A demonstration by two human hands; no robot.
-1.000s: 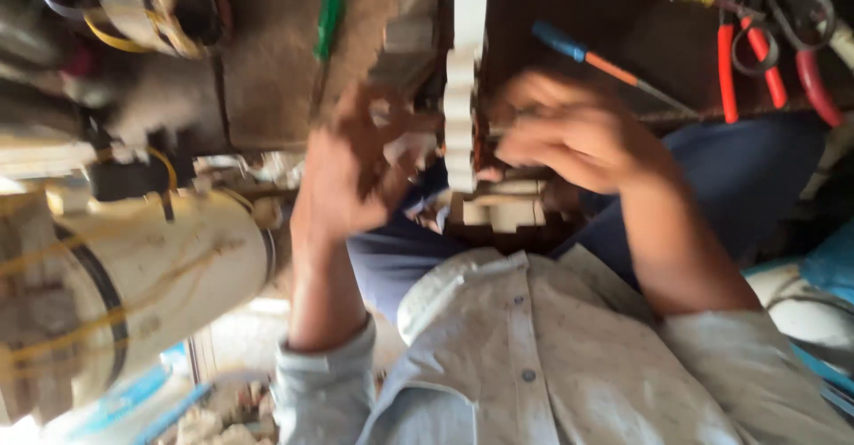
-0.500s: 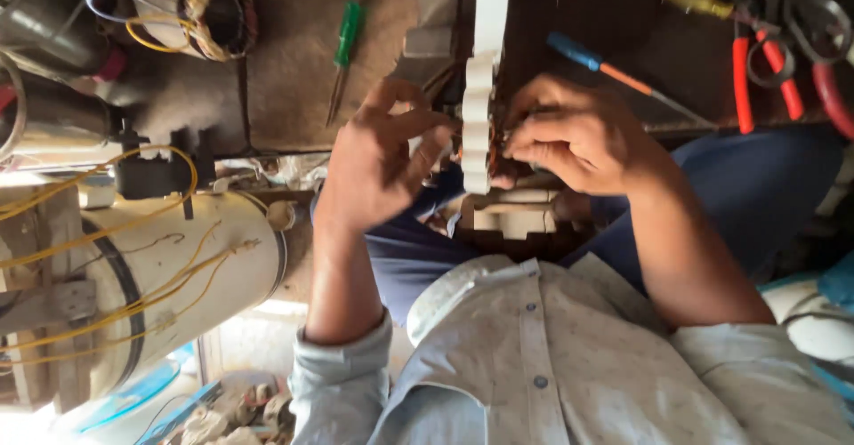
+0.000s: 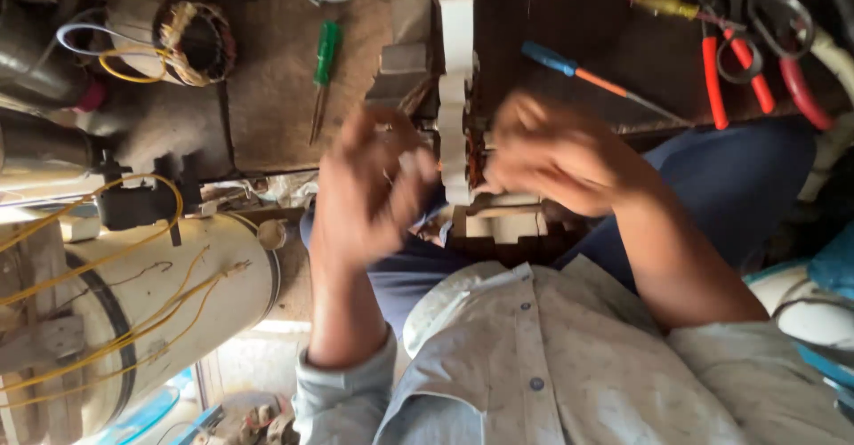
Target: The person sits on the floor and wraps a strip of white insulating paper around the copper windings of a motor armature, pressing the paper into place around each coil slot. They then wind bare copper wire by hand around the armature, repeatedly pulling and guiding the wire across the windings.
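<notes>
A white stepped winding former [image 3: 455,98] stands on a dark wooden bench [image 3: 267,98], with copper wire showing reddish along its right side. My left hand [image 3: 365,196] is blurred beside the former's left edge, fingers partly curled against it. My right hand [image 3: 560,156] is also blurred and pinches at the former's right side, where the wire is. A pale wooden block [image 3: 503,224] sits at the base of the former, just above my lap. My grey shirt [image 3: 551,365] fills the bottom of the view.
A green screwdriver [image 3: 325,63] lies left of the former and a blue-and-orange one [image 3: 587,76] to its right. Red-handled pliers [image 3: 729,63] lie at top right. A wound stator [image 3: 191,40] sits top left. A white motor casing [image 3: 178,294] with yellow wires is at left.
The view has steadied and moved closer. Both hands have shifted at the former and are now motion-blurred; the left hand has drawn slightly back from its left edge.
</notes>
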